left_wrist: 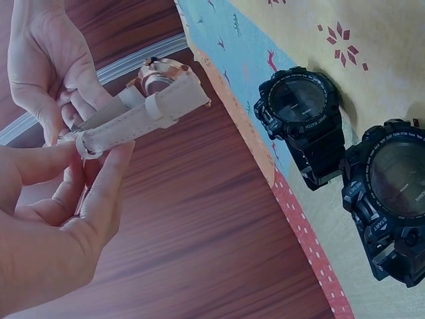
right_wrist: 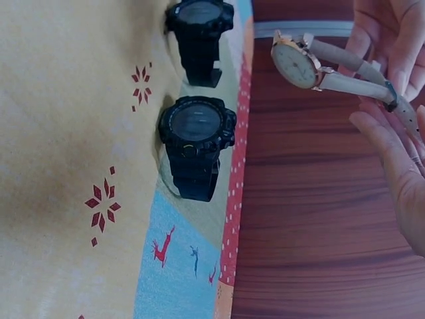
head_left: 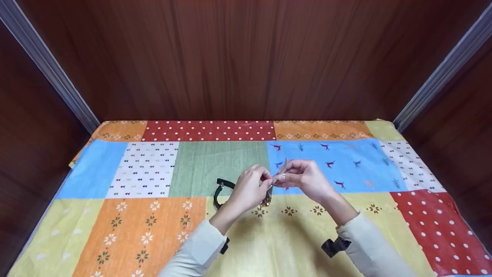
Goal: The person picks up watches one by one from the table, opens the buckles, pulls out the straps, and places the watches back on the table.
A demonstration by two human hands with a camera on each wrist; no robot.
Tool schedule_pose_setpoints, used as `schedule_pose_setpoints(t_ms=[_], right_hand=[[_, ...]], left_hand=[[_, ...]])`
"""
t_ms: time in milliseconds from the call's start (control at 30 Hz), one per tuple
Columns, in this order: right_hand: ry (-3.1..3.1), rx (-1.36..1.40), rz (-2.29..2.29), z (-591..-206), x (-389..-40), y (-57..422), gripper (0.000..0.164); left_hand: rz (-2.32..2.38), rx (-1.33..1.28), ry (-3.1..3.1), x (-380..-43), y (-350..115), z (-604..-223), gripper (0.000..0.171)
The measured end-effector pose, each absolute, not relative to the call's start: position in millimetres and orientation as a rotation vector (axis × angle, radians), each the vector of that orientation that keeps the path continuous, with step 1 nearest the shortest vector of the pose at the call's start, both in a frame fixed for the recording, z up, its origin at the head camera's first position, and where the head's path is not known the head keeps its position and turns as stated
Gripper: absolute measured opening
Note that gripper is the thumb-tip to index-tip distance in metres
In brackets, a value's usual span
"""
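Observation:
Both hands hold a wristwatch with a pale leather strap and a rose-gold case (right_wrist: 295,65) up in front of the body. My left hand (head_left: 251,186) pinches the strap (left_wrist: 133,129) near its buckle, thumb and fingertips on either side. The right hand (head_left: 309,179) pinches the strap's tail, which sticks out past its fingertips in the head view. In the right wrist view the two strap halves meet at the buckle (right_wrist: 392,97), so the strap forms a closed loop. The watch's case hangs on the near side, below the left fingers in the head view.
Two black digital sports watches, one (left_wrist: 299,103) beside the other (left_wrist: 398,183), lie on the patchwork tablecloth (head_left: 146,231). The left hand partly hides them in the head view. A dark wood panel (head_left: 246,57) rises behind the table, with more panels at both sides.

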State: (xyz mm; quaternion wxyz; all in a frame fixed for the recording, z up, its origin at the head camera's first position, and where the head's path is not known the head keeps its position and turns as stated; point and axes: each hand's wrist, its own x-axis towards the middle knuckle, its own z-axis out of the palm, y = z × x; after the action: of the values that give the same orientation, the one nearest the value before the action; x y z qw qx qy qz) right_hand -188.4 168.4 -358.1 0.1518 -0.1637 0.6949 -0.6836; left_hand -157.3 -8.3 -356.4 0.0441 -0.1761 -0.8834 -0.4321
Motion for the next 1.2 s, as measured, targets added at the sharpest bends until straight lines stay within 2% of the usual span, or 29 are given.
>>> schedule_pose_setpoints(t_ms=[1000, 1200], right_hand=[[2.021, -0.455, -2.009, -353.6, -189.6, 169.5, 0.019], [2.049, -0.454, -1.995, -352.5, -189.1, 170.0, 0.018]], left_hand=[[-1.593, -0.501, -2.626, -160.6, -22.4, -364.4, 0.003], [-1.634, -0.489, -2.671, -161.2, -24.1, -365.9, 0.013]])
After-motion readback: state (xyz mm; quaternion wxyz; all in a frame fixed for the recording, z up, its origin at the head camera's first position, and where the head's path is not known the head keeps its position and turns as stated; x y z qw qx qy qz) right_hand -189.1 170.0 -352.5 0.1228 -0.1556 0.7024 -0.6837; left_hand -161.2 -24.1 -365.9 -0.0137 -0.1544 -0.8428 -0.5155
